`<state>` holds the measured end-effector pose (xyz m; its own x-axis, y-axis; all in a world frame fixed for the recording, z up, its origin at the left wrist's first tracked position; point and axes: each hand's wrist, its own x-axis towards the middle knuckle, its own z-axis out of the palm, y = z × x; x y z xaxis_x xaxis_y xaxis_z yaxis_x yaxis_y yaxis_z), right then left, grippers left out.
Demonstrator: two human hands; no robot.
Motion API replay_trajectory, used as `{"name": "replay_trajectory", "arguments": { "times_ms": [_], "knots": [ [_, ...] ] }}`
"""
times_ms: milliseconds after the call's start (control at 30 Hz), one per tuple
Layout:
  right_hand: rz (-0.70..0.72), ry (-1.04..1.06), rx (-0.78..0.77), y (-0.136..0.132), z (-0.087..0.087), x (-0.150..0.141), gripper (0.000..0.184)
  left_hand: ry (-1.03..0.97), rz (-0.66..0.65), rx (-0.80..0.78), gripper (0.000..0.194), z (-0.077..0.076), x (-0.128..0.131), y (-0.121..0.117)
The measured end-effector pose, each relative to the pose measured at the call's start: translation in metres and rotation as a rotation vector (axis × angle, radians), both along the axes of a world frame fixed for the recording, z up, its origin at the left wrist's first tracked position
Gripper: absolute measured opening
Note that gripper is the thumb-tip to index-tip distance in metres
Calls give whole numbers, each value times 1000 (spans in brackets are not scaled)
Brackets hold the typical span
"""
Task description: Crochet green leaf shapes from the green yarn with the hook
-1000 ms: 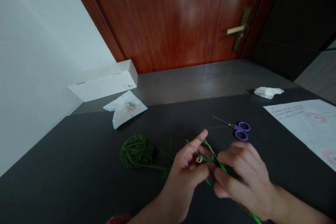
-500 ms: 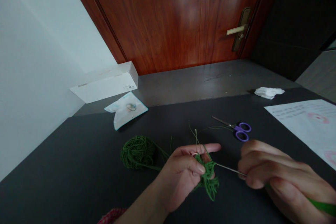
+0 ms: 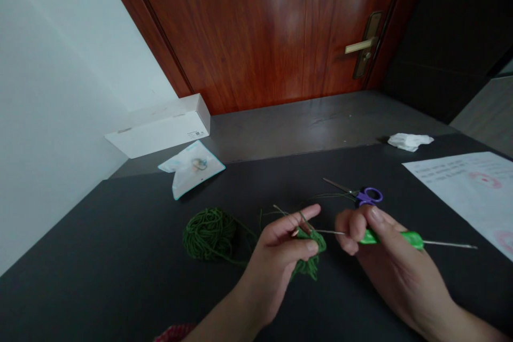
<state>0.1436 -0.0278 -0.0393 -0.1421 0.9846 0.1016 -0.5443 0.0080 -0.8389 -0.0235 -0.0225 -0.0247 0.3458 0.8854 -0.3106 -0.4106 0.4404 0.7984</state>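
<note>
Green yarn fills the middle of the view: a small crocheted piece (image 3: 308,267) hangs from the left hand (image 3: 274,262), pinched between thumb and fingers, with the index finger raised and a strand running over it. Yarn trails back toward a loose yarn ball (image 3: 209,234), which lies on the dark table (image 3: 120,235) just beside that hand. The right hand (image 3: 395,267) is mostly closed around the green handle of a crochet hook (image 3: 388,239), its curled fingers holding it level. A thin metal shaft reaches left to the stitches, and more metal sticks out to the right. Compared with half a second ago, the right hand has drawn in toward the left, and the hook has swung level. Purple-handled scissors (image 3: 371,196) lie just behind the right fingers. Farther back, on a grey ledge (image 3: 304,123), sits a white cardboard box (image 3: 160,133), apparently closed. Near it lies a translucent plastic packet (image 3: 192,168) holding a small object too blurred to identify.
</note>
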Motion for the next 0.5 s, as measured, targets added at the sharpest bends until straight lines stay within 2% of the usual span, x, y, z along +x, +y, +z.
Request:
{"name": "replay_trajectory", "arguments": {
  "times_ms": [100, 267, 500],
  "knots": [
    [-22, -15, -12, 0, -5, -3, 35, 107, 40, 54, 53, 0, 2, -3],
    [-36, -52, -45, 0, -12, -4, 38, 239, 10, 147, 57, -1, 5, -6],
    [-47, -83, -37, -1, -14, -5, 28, 262, -25, 191, 65, -2, 4, -6]
  ]
}}
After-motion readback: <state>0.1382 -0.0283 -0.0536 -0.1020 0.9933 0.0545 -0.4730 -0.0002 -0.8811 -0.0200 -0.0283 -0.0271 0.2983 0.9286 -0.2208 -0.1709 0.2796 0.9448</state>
